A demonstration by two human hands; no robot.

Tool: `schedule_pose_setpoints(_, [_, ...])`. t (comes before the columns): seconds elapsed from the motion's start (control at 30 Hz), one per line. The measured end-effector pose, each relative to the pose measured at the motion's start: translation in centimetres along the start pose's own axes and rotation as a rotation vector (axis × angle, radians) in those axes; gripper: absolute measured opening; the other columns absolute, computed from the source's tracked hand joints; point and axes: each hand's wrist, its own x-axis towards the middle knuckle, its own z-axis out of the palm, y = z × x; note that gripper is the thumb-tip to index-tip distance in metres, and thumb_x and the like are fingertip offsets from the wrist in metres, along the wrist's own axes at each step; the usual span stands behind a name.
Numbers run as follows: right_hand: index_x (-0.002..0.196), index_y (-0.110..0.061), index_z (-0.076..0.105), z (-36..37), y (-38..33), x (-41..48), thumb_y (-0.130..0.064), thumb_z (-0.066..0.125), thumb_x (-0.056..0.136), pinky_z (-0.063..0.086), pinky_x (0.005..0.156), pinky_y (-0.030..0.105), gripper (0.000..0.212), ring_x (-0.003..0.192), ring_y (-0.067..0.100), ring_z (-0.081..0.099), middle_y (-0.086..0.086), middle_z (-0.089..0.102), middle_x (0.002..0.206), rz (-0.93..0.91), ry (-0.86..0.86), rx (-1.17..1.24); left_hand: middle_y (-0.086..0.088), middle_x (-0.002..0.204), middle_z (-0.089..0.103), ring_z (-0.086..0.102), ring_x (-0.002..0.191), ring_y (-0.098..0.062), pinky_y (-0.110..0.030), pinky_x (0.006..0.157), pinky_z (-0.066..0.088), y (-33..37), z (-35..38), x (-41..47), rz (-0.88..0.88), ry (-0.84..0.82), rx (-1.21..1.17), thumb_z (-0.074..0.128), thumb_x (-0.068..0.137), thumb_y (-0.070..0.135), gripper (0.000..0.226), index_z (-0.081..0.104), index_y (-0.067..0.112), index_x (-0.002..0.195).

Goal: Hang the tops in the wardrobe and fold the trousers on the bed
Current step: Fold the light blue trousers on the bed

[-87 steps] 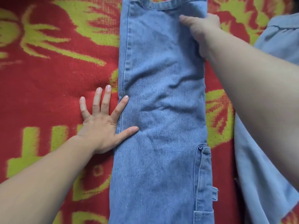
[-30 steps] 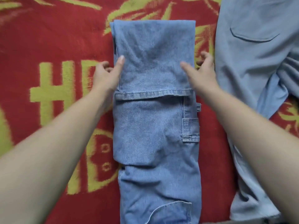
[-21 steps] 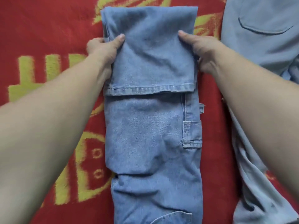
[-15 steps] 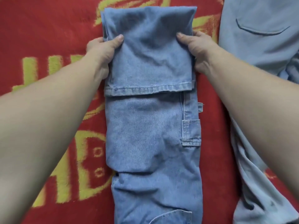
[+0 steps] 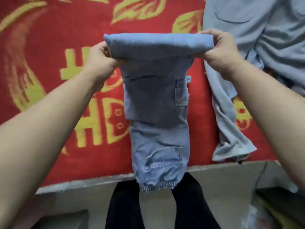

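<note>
Light blue denim jeans [image 5: 156, 100] lie lengthwise on the red and yellow blanket [image 5: 49, 47] of the bed, their waistband hanging over the near edge. The far, folded end is raised off the blanket as a thick fold [image 5: 158, 44]. My left hand [image 5: 100, 58] grips the fold's left side. My right hand [image 5: 219, 47] grips its right side. Both pinch the doubled denim between thumb and fingers.
A pale blue top [image 5: 257, 38] with a chest pocket lies crumpled on the blanket to the right, one sleeve reaching the bed's near edge. Below the bed edge [image 5: 82, 182] are grey floor and my legs in black trousers [image 5: 123, 207]. A dark object sits at bottom right.
Both hands have lifted the folded far end of the jeans off the blanket and brought it toward me. The view has pulled back, and the bed edge and floor now show.
</note>
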Motion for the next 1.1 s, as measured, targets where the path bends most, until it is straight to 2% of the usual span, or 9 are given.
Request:
schedule_pose_setpoints(0.17, [0.106, -0.016, 0.069, 1.1, 6.5, -10.0, -0.002, 0.068, 0.073, 0.044, 0.101, 0.04, 0.036, 0.115, 0.029, 0.057, 0.015, 0.058, 0.121, -0.177, -0.003, -0.683, -0.007, 0.106, 0.069, 0.063, 0.102, -0.019, -0.04, 0.089, 0.051, -8.4, 0.0, -9.7, 0.077, -0.015, 0.573, 0.075, 0.074, 0.005, 0.038, 0.073, 0.014, 0.11])
schedule_pose_setpoints(0.33, [0.126, -0.024, 0.063, 2.2, 13.9, -16.8, 0.001, 0.062, 0.075, 0.031, 0.113, 0.047, 0.058, 0.143, 0.037, 0.03, 0.014, 0.035, 0.155, 0.114, -0.631, -1.163, -0.009, 0.135, 0.06, 0.058, 0.121, -0.019, -0.036, 0.107, 0.044, -15.7, 1.6, -15.1, -0.25, -0.291, 0.639, 0.05, 0.085, -0.012, 0.062, 0.054, 0.016, 0.14])
schedule_pose_setpoints(0.4, [0.117, -0.024, 0.069, 2.9, 15.5, -17.8, 0.005, 0.054, 0.078, 0.031, 0.114, 0.041, 0.051, 0.143, 0.032, 0.032, 0.012, 0.039, 0.153, 0.289, -0.553, -1.004, -0.004, 0.113, 0.071, 0.062, 0.1, -0.013, -0.029, 0.089, 0.051, -15.5, 2.7, -14.6, -0.44, -0.042, 0.252, 0.044, 0.085, -0.011, 0.047, 0.065, 0.009, 0.124])
schedule_pose_setpoints(0.5, [0.099, -0.022, 0.067, 4.8, 15.2, -17.1, -0.003, 0.051, 0.083, 0.041, 0.093, 0.021, 0.029, 0.115, 0.024, 0.057, 0.007, 0.065, 0.117, 0.506, 0.001, -0.496, 0.009, 0.073, 0.065, 0.062, 0.066, -0.007, -0.026, 0.064, 0.046, -14.5, 3.5, -12.7, -0.773, 0.263, -0.316, 0.052, 0.09, 0.024, 0.009, 0.058, 0.021, 0.095])
schedule_pose_setpoints(0.57, [0.1, -0.022, 0.06, 5.9, 14.0, -15.3, -0.029, 0.061, 0.089, 0.038, 0.072, 0.008, 0.013, 0.098, 0.014, 0.06, -0.003, 0.066, 0.105, 0.599, 0.246, -0.236, 0.01, 0.074, 0.066, 0.062, 0.063, -0.005, -0.025, 0.061, 0.046, -14.0, 4.0, -11.8, -0.815, 0.209, -0.362, 0.058, 0.088, 0.056, 0.036, 0.061, 0.022, 0.096])
schedule_pose_setpoints(0.6, [0.104, -0.02, 0.06, 6.4, 13.7, -14.0, -0.045, 0.065, 0.087, 0.038, 0.072, 0.007, 0.031, 0.098, 0.01, 0.06, -0.006, 0.065, 0.106, 0.621, 0.281, -0.113, 0.009, 0.08, 0.071, 0.066, 0.067, -0.005, -0.026, 0.064, 0.051, -13.8, 4.4, -11.5, -0.779, 0.179, -0.359, 0.063, 0.083, 0.062, 0.047, 0.064, 0.019, 0.102])
schedule_pose_setpoints(0.7, [0.131, -0.014, 0.058, 7.1, 12.4, -10.7, -0.068, 0.079, 0.064, 0.049, 0.097, 0.027, 0.089, 0.113, 0.01, 0.063, -0.004, 0.066, 0.125, 0.719, 0.1, 0.174, -0.003, 0.104, 0.075, 0.073, 0.095, -0.018, -0.038, 0.089, 0.057, -13.5, 5.5, -10.5, -0.701, 0.109, -0.412, 0.08, 0.077, 0.044, 0.056, 0.067, 0.008, 0.118])
schedule_pose_setpoints(0.9, [0.116, -0.007, 0.07, 5.4, 10.8, -7.7, -0.042, 0.094, 0.058, 0.06, 0.083, 0.042, 0.072, 0.099, 0.021, 0.073, 0.006, 0.076, 0.107, 0.642, -0.068, 0.401, -0.013, 0.114, 0.072, 0.069, 0.105, -0.027, -0.039, 0.082, 0.058, -10.7, 5.1, -7.9, -0.576, -0.004, -0.612, 0.075, 0.084, 0.019, 0.042, 0.065, 0.004, 0.121])
schedule_pose_setpoints(1.1, [0.119, -0.015, 0.066, 7.0, 11.0, -2.7, -0.054, 0.09, 0.059, 0.055, 0.092, 0.029, 0.076, 0.101, 0.009, 0.07, -0.007, 0.074, 0.109, 0.459, 0.083, 0.018, -0.003, 0.106, 0.073, 0.072, 0.084, -0.012, -0.024, 0.065, 0.055, -10.4, 3.5, -2.0, -0.464, 0.122, -0.11, 0.083, 0.077, 0.019, 0.042, 0.067, 0.008, 0.114])
